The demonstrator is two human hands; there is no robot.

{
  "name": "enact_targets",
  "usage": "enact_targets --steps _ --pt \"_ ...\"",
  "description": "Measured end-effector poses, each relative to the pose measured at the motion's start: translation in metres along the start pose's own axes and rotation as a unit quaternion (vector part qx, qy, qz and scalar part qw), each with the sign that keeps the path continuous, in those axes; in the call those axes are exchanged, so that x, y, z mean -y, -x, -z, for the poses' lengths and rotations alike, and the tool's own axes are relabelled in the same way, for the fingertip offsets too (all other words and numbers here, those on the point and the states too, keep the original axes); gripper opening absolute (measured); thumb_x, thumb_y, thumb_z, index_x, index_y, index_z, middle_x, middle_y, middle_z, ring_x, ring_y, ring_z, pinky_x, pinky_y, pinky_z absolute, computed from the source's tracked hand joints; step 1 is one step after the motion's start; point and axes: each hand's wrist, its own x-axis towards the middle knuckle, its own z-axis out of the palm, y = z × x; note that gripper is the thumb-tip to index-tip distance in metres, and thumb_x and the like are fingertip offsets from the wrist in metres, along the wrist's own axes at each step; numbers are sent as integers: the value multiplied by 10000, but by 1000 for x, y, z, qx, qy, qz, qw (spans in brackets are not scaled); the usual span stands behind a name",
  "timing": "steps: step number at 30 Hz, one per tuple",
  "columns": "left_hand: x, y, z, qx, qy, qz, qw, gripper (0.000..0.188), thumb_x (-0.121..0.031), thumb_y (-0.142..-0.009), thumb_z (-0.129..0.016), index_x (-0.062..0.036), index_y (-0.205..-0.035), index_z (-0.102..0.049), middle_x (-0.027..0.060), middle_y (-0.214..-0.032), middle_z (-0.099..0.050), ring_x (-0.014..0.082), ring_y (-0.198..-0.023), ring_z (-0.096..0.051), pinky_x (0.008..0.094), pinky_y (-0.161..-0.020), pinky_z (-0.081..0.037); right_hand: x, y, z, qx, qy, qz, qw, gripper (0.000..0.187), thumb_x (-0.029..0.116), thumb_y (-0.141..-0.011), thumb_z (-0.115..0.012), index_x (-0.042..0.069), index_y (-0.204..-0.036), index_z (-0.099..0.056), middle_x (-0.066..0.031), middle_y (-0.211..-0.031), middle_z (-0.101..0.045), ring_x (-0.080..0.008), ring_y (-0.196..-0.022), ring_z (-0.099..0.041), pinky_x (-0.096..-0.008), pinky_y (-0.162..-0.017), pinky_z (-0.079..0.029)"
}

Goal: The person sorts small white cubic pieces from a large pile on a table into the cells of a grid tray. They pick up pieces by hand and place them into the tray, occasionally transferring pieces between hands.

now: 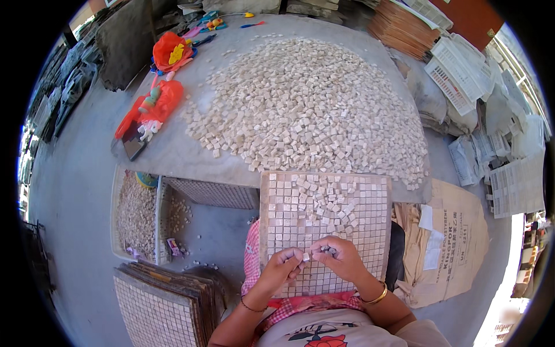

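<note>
Small stone tile (306, 257), pale and squarish, shows in the head view at the meeting point of the two hands, just above the lower half of a framed board (265, 220) that lies over the person's lap. The left hand (283, 267) comes in with its fingers curled inward and its thumb drawn close to the index finger, the tips right at the tile; whether it pinches the tile or only touches it, I cannot tell. The right hand (341, 260) is partly closed, its fingers bent round a little cluster of tiles (329, 250) gathered inside the curl, while its thumb and forefinger reach toward the tile between the hands. Neither hand is spread wide, and the gap between their fingertips is narrow.

Beneath and around the hands, the board carries tiles set in rows, with loose tiles (326, 202) heaped unevenly over its upper middle, some tilted on others. Beyond the board's far edge, a broad pile of similar tiles (318, 104) covers much of a grey table (193, 165). A phone (135, 148) lies near the table's left edge, beside a red bag (167, 101). Lower left, a white crate (115, 231) holds more tiles, and a stack of tiled boards (156, 306) stands nearer the person.
</note>
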Motion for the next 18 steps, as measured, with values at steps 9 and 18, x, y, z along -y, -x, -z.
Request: enact_targets --steps 9,18 --pt "5 2 -11 -21 -130 -108 985 143 -191 -909 -543 -49 -906 -556 16 -756 -529 32 -551 -384 166 -434 -268 15 8 -4 14 -15 -85 996 139 83 -792 -660 24 -912 -624 -59 -835 -624 -125 -745 -576 -256 -665 -455" --pt "32 11 -16 94 214 94 968 217 -239 -915 -498 -47 -815 -511 26 -674 -450 68 -498 -352 176 -405 -280 -18 22 24 -55 81 -22 995 104 67 -762 -666 26 -850 -629 -83 -768 -605 -168 -666 -568 -274 -615 -446"
